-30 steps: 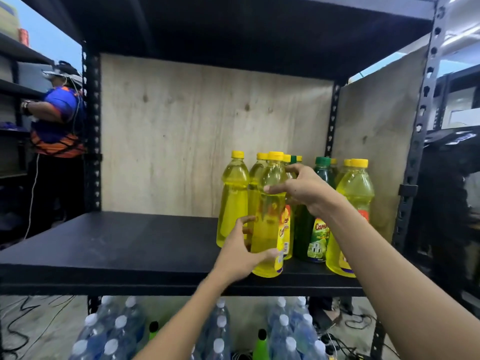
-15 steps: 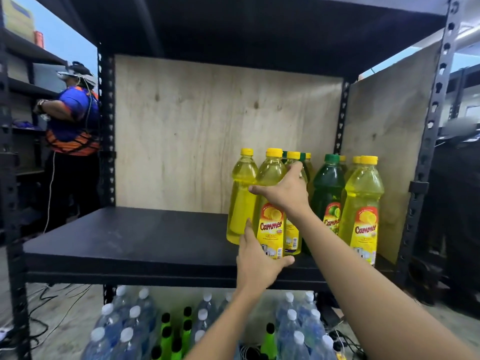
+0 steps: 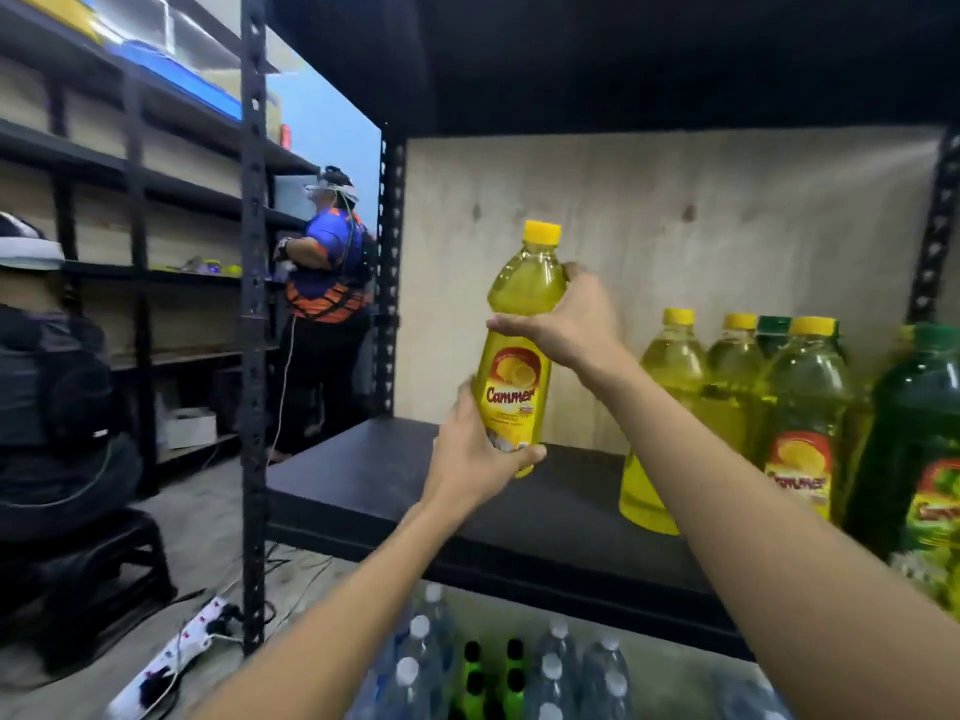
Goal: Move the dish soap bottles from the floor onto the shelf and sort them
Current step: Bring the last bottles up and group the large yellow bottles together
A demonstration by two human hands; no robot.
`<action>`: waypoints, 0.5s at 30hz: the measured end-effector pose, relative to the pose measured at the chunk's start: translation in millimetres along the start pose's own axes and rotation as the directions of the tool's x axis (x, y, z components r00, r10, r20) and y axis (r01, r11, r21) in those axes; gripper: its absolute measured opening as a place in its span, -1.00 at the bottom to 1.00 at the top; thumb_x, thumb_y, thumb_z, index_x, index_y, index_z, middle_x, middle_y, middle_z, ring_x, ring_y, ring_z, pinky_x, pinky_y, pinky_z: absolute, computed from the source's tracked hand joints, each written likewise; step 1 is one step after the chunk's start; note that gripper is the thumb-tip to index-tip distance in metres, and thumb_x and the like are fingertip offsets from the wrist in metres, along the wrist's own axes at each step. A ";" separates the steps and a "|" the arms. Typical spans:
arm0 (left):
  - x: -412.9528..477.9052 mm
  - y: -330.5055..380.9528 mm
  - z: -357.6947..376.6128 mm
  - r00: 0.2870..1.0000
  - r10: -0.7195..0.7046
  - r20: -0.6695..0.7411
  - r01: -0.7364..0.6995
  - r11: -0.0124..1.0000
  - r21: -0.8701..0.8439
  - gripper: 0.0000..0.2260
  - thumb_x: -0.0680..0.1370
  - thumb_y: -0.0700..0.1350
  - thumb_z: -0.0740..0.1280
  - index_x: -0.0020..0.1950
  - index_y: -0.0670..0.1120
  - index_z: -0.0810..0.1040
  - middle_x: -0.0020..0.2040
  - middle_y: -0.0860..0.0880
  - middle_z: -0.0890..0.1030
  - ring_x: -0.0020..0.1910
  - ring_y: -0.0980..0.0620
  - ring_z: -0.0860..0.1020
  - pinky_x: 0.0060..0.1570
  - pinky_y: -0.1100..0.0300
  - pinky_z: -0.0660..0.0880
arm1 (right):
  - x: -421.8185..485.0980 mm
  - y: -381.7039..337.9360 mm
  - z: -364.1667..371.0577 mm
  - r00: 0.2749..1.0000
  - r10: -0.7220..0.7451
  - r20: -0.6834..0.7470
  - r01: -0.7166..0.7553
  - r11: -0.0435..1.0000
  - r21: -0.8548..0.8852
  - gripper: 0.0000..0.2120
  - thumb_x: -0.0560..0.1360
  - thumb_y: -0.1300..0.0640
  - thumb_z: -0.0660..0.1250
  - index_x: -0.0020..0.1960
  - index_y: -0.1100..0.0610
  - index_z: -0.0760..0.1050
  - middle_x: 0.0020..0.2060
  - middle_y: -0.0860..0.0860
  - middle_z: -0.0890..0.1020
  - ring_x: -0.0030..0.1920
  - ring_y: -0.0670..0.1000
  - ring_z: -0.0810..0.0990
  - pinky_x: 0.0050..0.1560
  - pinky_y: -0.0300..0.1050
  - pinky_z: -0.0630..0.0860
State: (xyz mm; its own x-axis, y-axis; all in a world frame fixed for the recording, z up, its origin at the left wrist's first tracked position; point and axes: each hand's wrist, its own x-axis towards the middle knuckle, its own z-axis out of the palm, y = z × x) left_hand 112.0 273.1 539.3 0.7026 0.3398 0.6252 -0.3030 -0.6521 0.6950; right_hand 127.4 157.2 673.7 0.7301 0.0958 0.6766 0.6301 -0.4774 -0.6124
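At the far left a seated person [image 3: 57, 407] in dark clothes sat on a low black stool [image 3: 104, 574], and a white power strip [image 3: 171, 652] lay on the floor near the stool. Farther back, another person [image 3: 330, 262] in a blue and orange top stood facing a run of dark shelves [image 3: 156, 184].

Right of the black upright post [image 3: 253, 356], the person's left hand [image 3: 480, 454] was wrapped around the lower part of a yellow bottle [image 3: 519, 356], fingers closed against its base and label. The bottle stood upright, lifted clear above the black shelf [image 3: 374, 480], towards the shelf's left half and in front of the plywood back panel [image 3: 675, 210]. Its label read "Cammer" and its cap was yellow. The right hand [image 3: 576, 324] gripped the same bottle higher up, at the shoulder, with the thumb across the front and the fingers curled round the far side.

Further right, a group of yellow bottles [image 3: 675, 407] stood on the shelf, well apart from the held one, with a nearer yellow bottle [image 3: 805, 418] showing its label. A green bottle [image 3: 919, 439] stood at the right edge, and a green cap [image 3: 774, 324] showed behind the yellow ones.

Below the shelf, clear bottles with white caps [image 3: 415, 667] and a few bright green bottles with black caps [image 3: 493, 672] stood on the floor.
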 end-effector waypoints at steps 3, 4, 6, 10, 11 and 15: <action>45.0 -44.4 -27.1 0.998 -0.045 0.039 0.043 0.998 0.034 -0.20 0.25 0.07 0.64 0.35 0.01 0.30 0.08 0.07 0.59 0.03 0.04 0.60 0.00 0.14 0.53 | 32.1 -5.3 61.0 0.999 -0.003 0.053 0.002 1.000 0.021 -0.29 0.15 -0.20 0.65 0.16 0.10 0.52 0.07 0.09 0.67 0.09 0.13 0.64 0.09 0.04 0.60; 59.1 -59.1 -31.3 0.996 -0.066 0.057 0.064 0.997 0.046 -0.22 0.26 0.05 0.64 0.34 0.00 0.30 0.05 0.07 0.58 0.00 0.06 0.59 -0.07 0.19 0.49 | 41.5 -3.2 81.0 0.998 0.002 0.060 -0.003 1.000 0.023 -0.30 0.18 -0.18 0.65 0.18 0.12 0.52 0.10 0.10 0.66 0.11 0.14 0.63 0.09 0.01 0.59; 86.2 -86.9 -33.6 0.992 -0.104 0.077 0.099 0.993 0.071 -0.25 0.25 0.03 0.65 0.30 0.00 0.32 0.00 0.09 0.56 -0.07 0.09 0.57 -0.18 0.26 0.44 | 60.7 5.2 117.5 0.997 0.025 0.070 -0.027 0.999 0.027 -0.31 0.22 -0.16 0.64 0.21 0.14 0.50 0.14 0.12 0.64 0.16 0.16 0.61 0.04 -0.06 0.52; 135.6 -139.0 -25.2 0.980 -0.171 0.099 0.164 0.983 0.077 -0.26 0.20 -0.02 0.68 0.26 0.02 0.38 0.03 0.06 0.59 -0.04 0.06 0.58 -0.10 0.24 0.49 | 95.8 26.2 177.0 0.996 0.069 0.062 -0.070 0.997 0.014 -0.30 0.26 -0.17 0.62 0.23 0.15 0.45 0.19 0.13 0.61 0.21 0.17 0.58 -0.05 -0.11 0.41; 146.1 -149.2 -22.4 0.978 -0.183 0.099 0.177 0.982 0.065 -0.25 0.19 -0.03 0.68 0.27 0.02 0.40 0.06 0.04 0.61 0.00 0.05 0.59 -0.04 0.21 0.51 | 102.4 29.9 188.6 0.996 0.074 0.053 -0.075 0.997 0.009 -0.30 0.26 -0.16 0.62 0.23 0.15 0.44 0.20 0.13 0.61 0.21 0.18 0.58 -0.03 -0.10 0.43; 173.2 -182.5 -7.8 0.969 -0.230 0.096 0.228 0.973 0.028 -0.24 0.15 -0.05 0.70 0.27 0.02 0.46 0.10 0.03 0.63 0.05 0.04 0.60 0.04 0.20 0.52 | 120.1 40.1 227.8 0.997 0.054 0.051 -0.054 0.999 0.000 -0.29 0.25 -0.11 0.64 0.25 0.13 0.43 0.18 0.13 0.61 0.19 0.20 0.59 0.00 -0.04 0.49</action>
State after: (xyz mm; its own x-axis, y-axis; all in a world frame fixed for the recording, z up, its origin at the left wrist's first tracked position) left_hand 284.0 456.2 523.5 0.8116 0.4142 0.4119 -0.1167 -0.5759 0.8092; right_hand 300.5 348.5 637.3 0.7757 0.1141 0.6207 0.5896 -0.4817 -0.6483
